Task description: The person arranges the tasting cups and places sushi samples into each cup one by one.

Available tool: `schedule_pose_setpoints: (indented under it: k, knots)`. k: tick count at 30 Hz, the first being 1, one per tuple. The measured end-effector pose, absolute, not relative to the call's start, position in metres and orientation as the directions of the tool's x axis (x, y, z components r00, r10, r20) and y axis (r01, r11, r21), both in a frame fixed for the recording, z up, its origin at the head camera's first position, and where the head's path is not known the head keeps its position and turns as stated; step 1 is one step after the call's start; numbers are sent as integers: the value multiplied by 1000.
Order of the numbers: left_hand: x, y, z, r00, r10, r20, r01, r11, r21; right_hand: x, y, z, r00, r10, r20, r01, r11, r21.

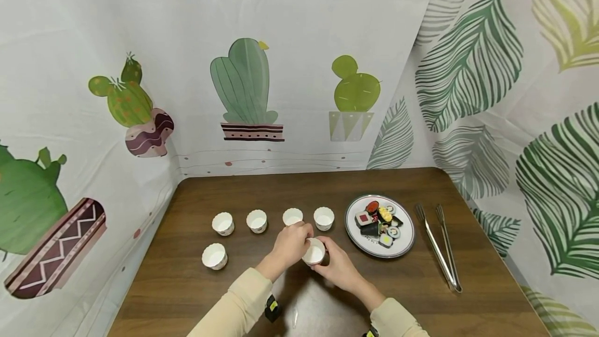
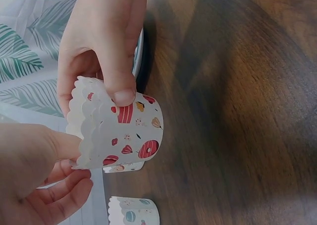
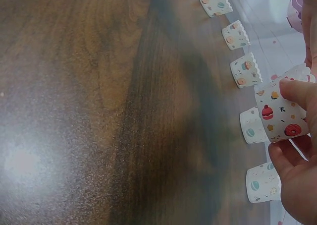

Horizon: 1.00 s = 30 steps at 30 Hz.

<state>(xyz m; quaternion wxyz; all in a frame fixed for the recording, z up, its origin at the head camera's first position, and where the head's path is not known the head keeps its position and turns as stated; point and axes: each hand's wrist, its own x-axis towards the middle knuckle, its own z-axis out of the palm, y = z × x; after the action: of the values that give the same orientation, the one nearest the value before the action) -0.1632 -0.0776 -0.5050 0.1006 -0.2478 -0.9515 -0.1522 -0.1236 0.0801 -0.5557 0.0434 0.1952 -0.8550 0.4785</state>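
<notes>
Both hands are at a small nest of white paper baking cups, raised in front of the row. In the left wrist view, more than one scalloped rim shows on these cups, printed with red and yellow sweets. My right hand grips their side between thumb and fingers. My left hand pinches at the rim; its fingertips are partly hidden inside the opening. Just beyond stand a baking cup and, right of it, another baking cup. How many cups are nested cannot be told.
Farther left stand three more baking cups, among them the nearest one. To the right, a round plate bears several sushi pieces. Metal tongs lie spread beyond it on the wooden table.
</notes>
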Motion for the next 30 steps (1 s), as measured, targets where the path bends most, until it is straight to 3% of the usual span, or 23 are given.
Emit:
schedule_pose_setpoints:
  k: [30]
  knots:
    - [-164, -77, -494, -847, 433, 308, 505, 835, 218, -123, 81, -557, -929, -282, 239, -353, 481, -803]
